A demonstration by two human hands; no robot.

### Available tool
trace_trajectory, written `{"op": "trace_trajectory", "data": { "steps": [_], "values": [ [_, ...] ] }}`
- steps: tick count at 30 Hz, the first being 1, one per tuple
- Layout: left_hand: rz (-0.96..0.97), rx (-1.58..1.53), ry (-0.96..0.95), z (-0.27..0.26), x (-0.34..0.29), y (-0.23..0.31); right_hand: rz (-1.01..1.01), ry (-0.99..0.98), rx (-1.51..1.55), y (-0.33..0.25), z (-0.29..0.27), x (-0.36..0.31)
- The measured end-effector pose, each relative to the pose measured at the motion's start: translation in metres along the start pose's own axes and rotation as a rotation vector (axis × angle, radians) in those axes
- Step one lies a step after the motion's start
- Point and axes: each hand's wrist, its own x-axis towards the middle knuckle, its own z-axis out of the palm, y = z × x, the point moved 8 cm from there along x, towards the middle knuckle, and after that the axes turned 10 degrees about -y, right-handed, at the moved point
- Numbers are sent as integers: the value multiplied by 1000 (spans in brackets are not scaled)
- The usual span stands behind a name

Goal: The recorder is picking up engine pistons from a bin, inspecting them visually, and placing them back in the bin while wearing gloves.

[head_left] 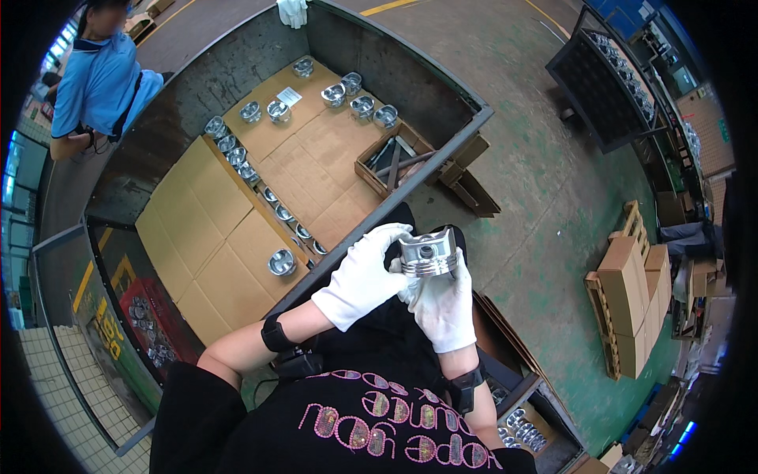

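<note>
A shiny metal engine piston [428, 254] is held up in front of my chest, its ring grooves and round pin hole showing. My left hand [365, 272], in a white glove, closes on its left side with the thumb and fingers. From below and the right, my right hand [444, 304], gloved too, grips the same piston; part of its fingers is hidden behind the metal. Just beyond my hands stands a big metal bin [387, 59] lined with cardboard sheets [308, 158]. Several more pistons [278, 110] stand on the cardboard, one piston [282, 262] near the close edge.
Inside the bin, a cardboard box [395, 160] holds dark strips. More pistons [521, 430] lie in a container at my lower right. A red crate [154, 328] sits at left. Cartons [632, 292] on a pallet stand right. A person in blue [106, 79] is at far left.
</note>
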Motion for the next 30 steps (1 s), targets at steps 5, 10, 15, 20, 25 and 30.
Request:
{"op": "trace_trajectory", "data": {
  "steps": [5,10,15,20,25,30],
  "values": [
    [90,-61,75,-1,-1,14,-250,178,-499,-17,-16,-7],
    [162,-16,108,-3,-4,26,-305,149,-621,-17,-12,-9],
    [100,-114,157,-5,-7,15,-332,170,-776,-16,-14,-6],
    [73,-150,127,-10,-9,25,74,73,-215,17,-20,0],
    [96,-124,118,-10,-9,17,112,45,-193,15,-1,1],
    [222,41,163,-14,-10,31,49,-48,-171,3,16,1]
  ]
}}
